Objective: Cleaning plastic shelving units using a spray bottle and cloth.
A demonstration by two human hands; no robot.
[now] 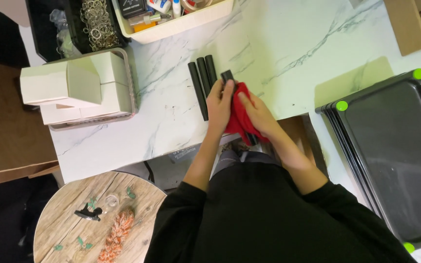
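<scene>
My left hand [219, 101] grips the top of a black tube [228, 76] over the white marble table [288, 44]. My right hand [254, 113] holds a red cloth [239, 117] wrapped against that tube's lower part. Three more black tubes [201, 78] lie side by side on the table just left of my left hand. The held tube's lower end is hidden by the cloth and my hands.
A stack of black trays with green corner pads [395, 151] sits at the right. White boxes in a wire basket [81, 87] stand at the left. A cream bin of supplies [171, 17] and metal rings [96, 24] are at the back. A round wooden stool [93, 219] is below left.
</scene>
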